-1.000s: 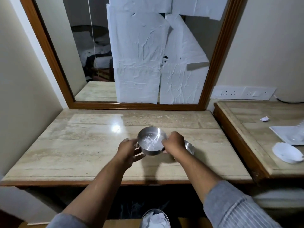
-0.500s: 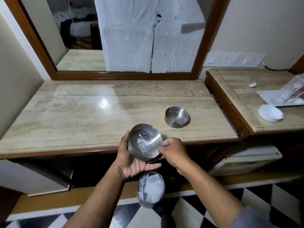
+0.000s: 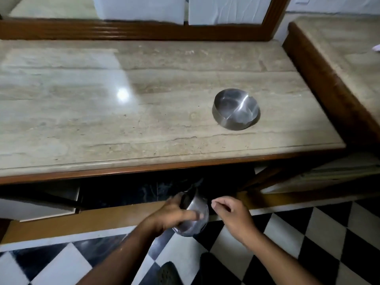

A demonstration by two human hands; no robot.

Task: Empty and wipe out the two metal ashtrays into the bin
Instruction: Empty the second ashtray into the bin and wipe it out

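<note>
One round metal ashtray (image 3: 236,109) stands upright on the marble table top (image 3: 102,120), towards its right end, and looks empty inside. The other metal ashtray (image 3: 194,214) is below the table's front edge, tipped steeply over and blurred, with my left hand (image 3: 174,217) gripping it from the left. My right hand (image 3: 230,218) hovers just right of it, fingers loosely curled, holding nothing and not touching it. The bin is hidden under my left hand and the tipped ashtray; I cannot make it out.
A wooden mirror frame (image 3: 144,29) runs along the back of the table. A second marble-topped unit (image 3: 339,58) adjoins on the right. Below are a black-and-white checked floor (image 3: 298,243), a wooden plinth (image 3: 82,221) and a dark shoe (image 3: 168,272).
Both hands lifted one ashtray off the table and brought it down below the front edge. Now my left hand alone holds it tipped over, and my right hand has let go.
</note>
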